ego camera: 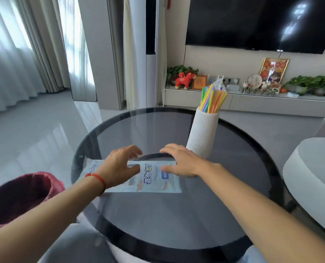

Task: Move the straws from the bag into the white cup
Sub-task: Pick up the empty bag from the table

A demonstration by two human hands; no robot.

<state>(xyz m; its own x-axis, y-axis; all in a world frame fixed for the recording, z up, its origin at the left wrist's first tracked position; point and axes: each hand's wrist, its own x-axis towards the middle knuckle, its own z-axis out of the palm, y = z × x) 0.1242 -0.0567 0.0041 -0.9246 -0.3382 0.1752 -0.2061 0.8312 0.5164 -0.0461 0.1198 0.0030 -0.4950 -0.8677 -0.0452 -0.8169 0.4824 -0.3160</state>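
A flat, printed plastic bag (pixel 150 179) lies on the round glass table (pixel 158 215). My left hand (pixel 121 164) rests over the bag's left part, fingers spread, thumb pressing on the plastic. Over the bag's upper right corner my right hand (pixel 178 160) lies flat with fingers apart. Behind my right hand stands a tall ribbed white cup (pixel 202 133), upright. Several coloured straws (pixel 212 99) stick out of its top, leaning right. I see no straws in the bag.
A dark red bin (pixel 19 196) stands at the lower left beside the table. A white round stool (pixel 313 177) sits at the right. Behind are a TV cabinet with ornaments and plants, a wall TV and curtains.
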